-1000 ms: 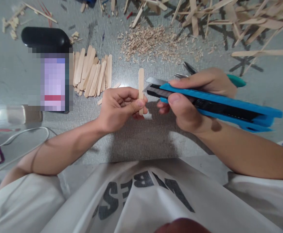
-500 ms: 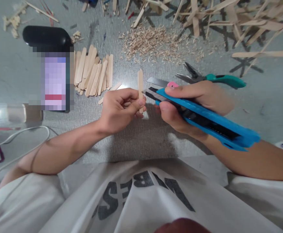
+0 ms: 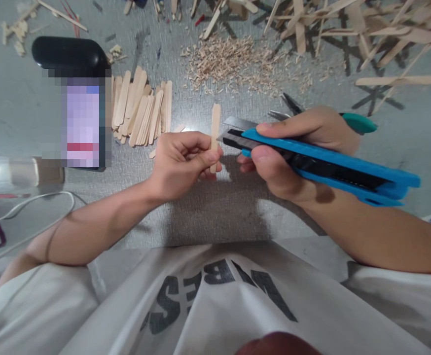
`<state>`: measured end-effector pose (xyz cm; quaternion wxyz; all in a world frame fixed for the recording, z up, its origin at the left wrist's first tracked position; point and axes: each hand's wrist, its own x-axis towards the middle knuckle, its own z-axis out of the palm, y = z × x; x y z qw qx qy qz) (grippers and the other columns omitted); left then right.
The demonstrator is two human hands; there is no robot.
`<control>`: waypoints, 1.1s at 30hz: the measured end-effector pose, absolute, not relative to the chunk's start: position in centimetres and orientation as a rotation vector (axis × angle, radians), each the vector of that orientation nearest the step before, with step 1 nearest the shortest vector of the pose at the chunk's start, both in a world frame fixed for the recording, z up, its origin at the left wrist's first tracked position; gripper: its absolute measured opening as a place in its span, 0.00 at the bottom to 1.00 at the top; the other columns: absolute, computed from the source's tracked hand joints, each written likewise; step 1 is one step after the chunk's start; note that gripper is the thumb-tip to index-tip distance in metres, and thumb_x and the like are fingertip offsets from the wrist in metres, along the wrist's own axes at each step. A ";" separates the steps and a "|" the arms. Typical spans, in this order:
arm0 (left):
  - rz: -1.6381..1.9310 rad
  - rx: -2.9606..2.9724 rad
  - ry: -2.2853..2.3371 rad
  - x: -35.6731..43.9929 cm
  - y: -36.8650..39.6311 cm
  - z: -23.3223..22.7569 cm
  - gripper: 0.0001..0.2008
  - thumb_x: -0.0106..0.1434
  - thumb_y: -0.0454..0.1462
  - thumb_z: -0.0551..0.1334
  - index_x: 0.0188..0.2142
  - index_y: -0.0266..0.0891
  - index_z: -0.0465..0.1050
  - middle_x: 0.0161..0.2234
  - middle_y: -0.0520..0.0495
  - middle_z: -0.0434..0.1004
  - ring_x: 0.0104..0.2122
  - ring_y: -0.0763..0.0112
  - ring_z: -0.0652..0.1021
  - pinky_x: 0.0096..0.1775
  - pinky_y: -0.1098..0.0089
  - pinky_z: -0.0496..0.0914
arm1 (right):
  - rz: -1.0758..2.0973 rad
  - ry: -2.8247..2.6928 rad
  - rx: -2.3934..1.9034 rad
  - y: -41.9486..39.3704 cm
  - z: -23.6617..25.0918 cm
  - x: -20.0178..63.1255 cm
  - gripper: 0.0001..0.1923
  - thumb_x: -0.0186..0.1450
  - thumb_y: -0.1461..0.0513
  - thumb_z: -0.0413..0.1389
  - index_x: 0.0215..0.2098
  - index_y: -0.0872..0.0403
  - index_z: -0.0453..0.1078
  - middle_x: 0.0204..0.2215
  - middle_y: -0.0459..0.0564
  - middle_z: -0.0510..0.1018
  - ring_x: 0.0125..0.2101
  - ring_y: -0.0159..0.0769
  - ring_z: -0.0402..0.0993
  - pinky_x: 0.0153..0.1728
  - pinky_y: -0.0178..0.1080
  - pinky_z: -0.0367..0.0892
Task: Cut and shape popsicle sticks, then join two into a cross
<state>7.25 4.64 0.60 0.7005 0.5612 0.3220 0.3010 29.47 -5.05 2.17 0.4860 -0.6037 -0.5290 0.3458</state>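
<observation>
Pinching a wooden stick (image 3: 215, 123), left hand (image 3: 180, 165); right hand (image 3: 293, 153) clasps a blue cutter (image 3: 322, 160).

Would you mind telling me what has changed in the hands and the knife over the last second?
The right hand tipped the blue knife tail-down half a second ago, baring the pliers, then swung it back level; its blade again meets the stick edge. The left hand kept the stick pinched upright. The stick pile and shavings stayed put.
</observation>
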 end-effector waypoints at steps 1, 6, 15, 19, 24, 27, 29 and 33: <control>0.667 1.245 0.714 7.2 4.7 0.6 0.32 0.64 0.65 0.82 0.32 0.39 0.83 0.25 0.48 0.84 0.23 0.69 0.84 0.25 0.69 0.82 | 0.803 -1.279 -1.451 -5.1 2.4 29.2 0.09 0.74 0.46 0.75 0.49 0.35 0.87 0.41 0.45 0.94 0.35 0.51 0.92 0.39 0.54 0.89; 0.674 1.203 0.681 7.2 4.9 0.8 0.31 0.64 0.63 0.84 0.31 0.39 0.83 0.26 0.49 0.85 0.22 0.71 0.83 0.25 0.71 0.82 | 0.713 -1.258 -1.411 -4.8 2.0 28.2 0.09 0.76 0.47 0.74 0.50 0.37 0.87 0.39 0.44 0.94 0.31 0.43 0.90 0.35 0.48 0.89; 0.628 1.180 0.679 7.2 5.2 0.8 0.32 0.61 0.65 0.84 0.31 0.39 0.83 0.27 0.48 0.87 0.22 0.72 0.83 0.26 0.71 0.83 | 0.765 -1.180 -1.106 -3.4 0.3 28.2 0.09 0.76 0.51 0.75 0.52 0.39 0.88 0.36 0.41 0.92 0.27 0.38 0.90 0.25 0.39 0.85; 0.623 1.200 0.692 7.1 5.1 0.8 0.32 0.62 0.65 0.83 0.33 0.39 0.83 0.28 0.48 0.88 0.23 0.71 0.85 0.26 0.71 0.83 | 0.745 -1.197 -1.150 -3.5 0.4 28.3 0.11 0.75 0.51 0.77 0.53 0.40 0.87 0.36 0.42 0.92 0.27 0.39 0.89 0.24 0.40 0.84; 0.658 1.232 0.763 7.4 4.7 1.2 0.32 0.64 0.64 0.83 0.33 0.38 0.81 0.28 0.49 0.87 0.23 0.72 0.86 0.27 0.73 0.83 | 0.550 -1.280 -1.330 -4.2 1.1 28.5 0.16 0.69 0.46 0.81 0.48 0.43 0.89 0.34 0.46 0.90 0.28 0.43 0.87 0.29 0.46 0.83; 0.664 1.258 0.787 7.5 4.5 1.2 0.32 0.65 0.64 0.82 0.34 0.38 0.80 0.28 0.49 0.87 0.24 0.71 0.87 0.26 0.73 0.82 | 0.576 -1.260 -1.345 -4.2 1.1 28.1 0.15 0.70 0.48 0.80 0.49 0.44 0.89 0.34 0.46 0.90 0.29 0.42 0.88 0.29 0.43 0.83; 0.653 1.261 0.778 7.4 4.6 1.1 0.31 0.66 0.63 0.82 0.36 0.38 0.80 0.29 0.48 0.87 0.25 0.69 0.88 0.26 0.73 0.82 | 0.727 -1.096 -1.245 -3.8 0.8 27.8 0.13 0.72 0.50 0.79 0.50 0.43 0.88 0.32 0.43 0.91 0.26 0.39 0.88 0.25 0.39 0.82; 0.636 1.225 0.748 7.4 4.7 1.0 0.30 0.65 0.63 0.82 0.37 0.40 0.81 0.29 0.49 0.88 0.26 0.68 0.89 0.26 0.72 0.83 | 1.002 -0.851 -1.067 -2.4 0.0 27.3 0.14 0.69 0.48 0.81 0.44 0.41 0.85 0.24 0.37 0.87 0.15 0.35 0.80 0.12 0.34 0.69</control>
